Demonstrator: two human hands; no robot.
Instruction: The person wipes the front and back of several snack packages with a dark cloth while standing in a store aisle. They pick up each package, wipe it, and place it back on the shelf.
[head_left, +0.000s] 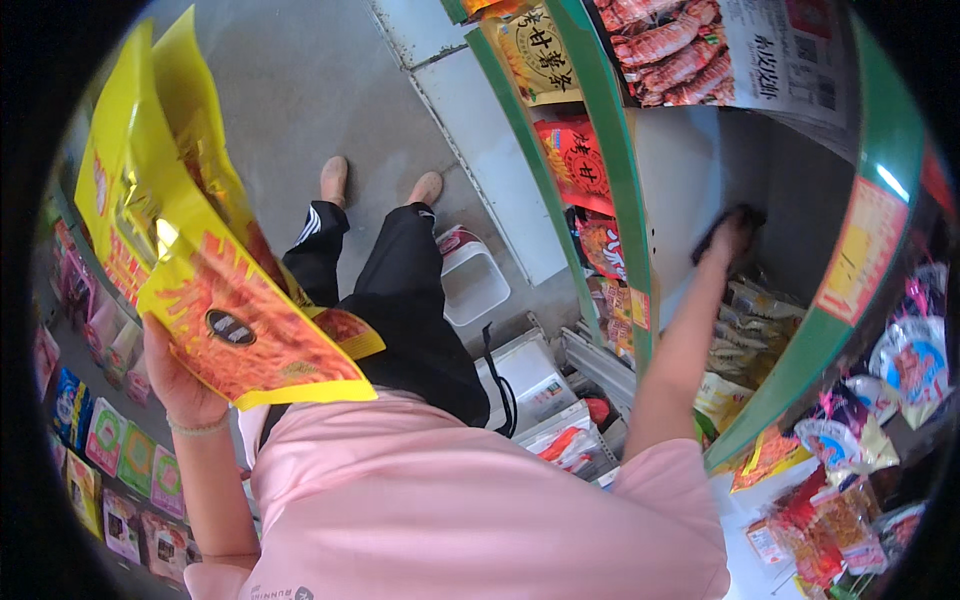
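Observation:
My left hand (184, 375) grips a bundle of yellow snack bags (262, 330) by their lower edge. The bags stand up at the left, with printed pictures of reddish strips and some shiny creases. My right hand (739, 229) reaches deep into a green-edged shelf compartment (675, 165) at the right. It is blurred and in shade, with something dark, perhaps a cloth, at the fingers; its grip cannot be made out. Below that hand, several clear-fronted snack packets (754, 322) lie on the shelf.
Colourful snack bags (574, 161) fill the neighbouring shelf section. A large printed packet (690, 52) overhangs the compartment. Hanging packets (907, 367) are at far right. A white plastic basket (476, 285) stands on the floor near my legs. Another packet-filled rack (124, 450) is at left.

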